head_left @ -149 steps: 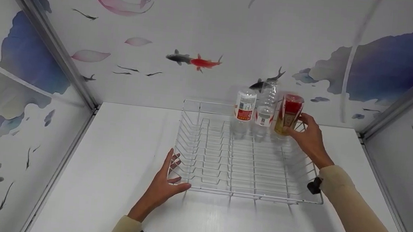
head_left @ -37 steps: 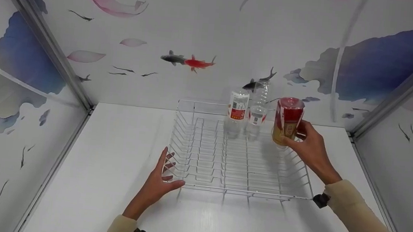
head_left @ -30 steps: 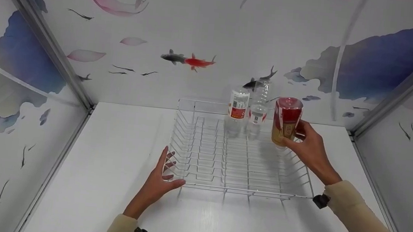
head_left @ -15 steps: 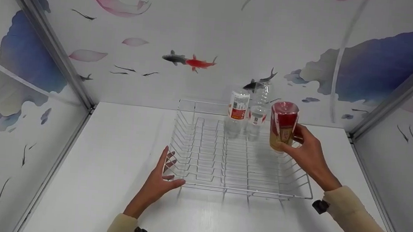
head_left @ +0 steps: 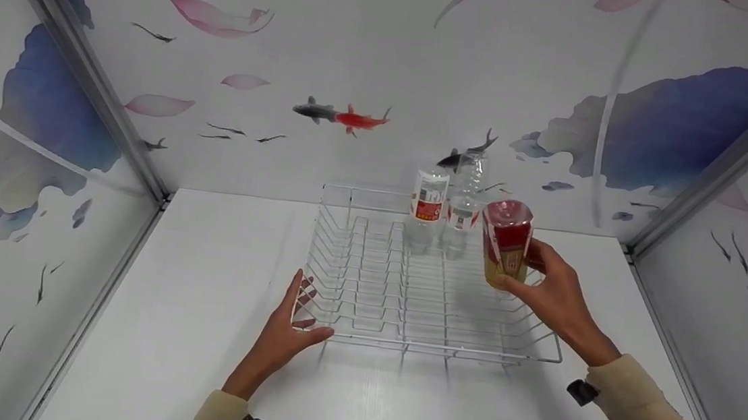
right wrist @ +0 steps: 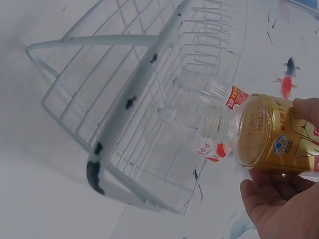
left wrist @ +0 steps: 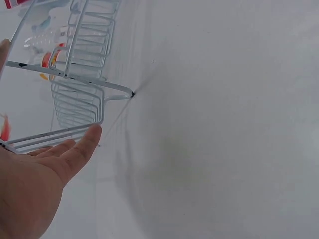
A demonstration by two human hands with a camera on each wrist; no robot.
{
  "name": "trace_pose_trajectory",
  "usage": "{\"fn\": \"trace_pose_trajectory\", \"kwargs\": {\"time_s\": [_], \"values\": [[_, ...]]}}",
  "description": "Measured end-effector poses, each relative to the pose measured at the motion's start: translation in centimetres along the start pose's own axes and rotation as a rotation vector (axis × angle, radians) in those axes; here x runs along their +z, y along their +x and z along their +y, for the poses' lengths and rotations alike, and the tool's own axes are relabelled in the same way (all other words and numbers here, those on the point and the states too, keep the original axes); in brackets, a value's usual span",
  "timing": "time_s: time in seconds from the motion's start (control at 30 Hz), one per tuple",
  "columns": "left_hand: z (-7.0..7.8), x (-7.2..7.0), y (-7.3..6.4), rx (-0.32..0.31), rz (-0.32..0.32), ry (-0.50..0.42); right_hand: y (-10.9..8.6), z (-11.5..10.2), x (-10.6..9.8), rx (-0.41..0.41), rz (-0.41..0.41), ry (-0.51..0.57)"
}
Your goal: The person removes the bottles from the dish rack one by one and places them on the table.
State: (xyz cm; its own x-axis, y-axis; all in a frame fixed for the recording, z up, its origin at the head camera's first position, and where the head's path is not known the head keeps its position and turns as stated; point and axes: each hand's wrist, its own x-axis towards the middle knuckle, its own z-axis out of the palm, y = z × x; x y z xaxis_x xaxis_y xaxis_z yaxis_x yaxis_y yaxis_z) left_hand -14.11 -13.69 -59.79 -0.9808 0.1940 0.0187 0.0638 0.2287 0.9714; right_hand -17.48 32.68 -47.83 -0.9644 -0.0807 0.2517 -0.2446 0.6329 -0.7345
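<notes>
In the head view, my right hand (head_left: 556,297) holds a red and gold drink bottle (head_left: 506,245) between thumb and fingers, over the right side of a white wire dish rack (head_left: 396,344). The right wrist view shows the gold end of this bottle (right wrist: 256,132), with printed marks on it. My left hand (head_left: 281,337) spreads around the rack's front left corner, thumb at the front rim and fingers fairly straight along the left side. Two clear plastic bottles stand at the rack's back: one with a white and red label (head_left: 427,208), the other ribbed (head_left: 462,211).
The rack stands on a white tabletop (head_left: 205,276), its row of bent wires (head_left: 370,291) on the left half. Behind is a white wall panel (head_left: 270,160) printed with fish and petals. Metal-edged side panels (head_left: 104,119) close in both sides.
The drink bottle in my right hand has moved forward from beside the clear bottles, toward me and slightly left. My left hand stays at the rack's corner.
</notes>
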Motion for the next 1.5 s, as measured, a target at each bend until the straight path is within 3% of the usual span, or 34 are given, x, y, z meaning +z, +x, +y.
{"fn": "trace_pose_trajectory", "kwargs": {"time_s": [0.4, 0.9, 1.2, 1.5], "values": [[0.4, -0.2, -0.2, -0.008, 0.011, 0.033, -1.3, -0.5, 0.1, -0.039, 0.004, 0.004], [1.7, -0.8, -0.5, 0.063, 0.031, 0.083, -2.4, -0.3, 0.3, -0.044, 0.005, -0.036], [3.3, -1.4, -1.1, 0.055, 0.063, 0.200, -3.0, -0.4, 0.4, -0.082, -0.009, -0.039], [4.9, -1.7, -2.0, 0.098, 0.080, 0.258, -3.0, -0.6, 0.4, -0.125, -0.014, -0.068]]}}
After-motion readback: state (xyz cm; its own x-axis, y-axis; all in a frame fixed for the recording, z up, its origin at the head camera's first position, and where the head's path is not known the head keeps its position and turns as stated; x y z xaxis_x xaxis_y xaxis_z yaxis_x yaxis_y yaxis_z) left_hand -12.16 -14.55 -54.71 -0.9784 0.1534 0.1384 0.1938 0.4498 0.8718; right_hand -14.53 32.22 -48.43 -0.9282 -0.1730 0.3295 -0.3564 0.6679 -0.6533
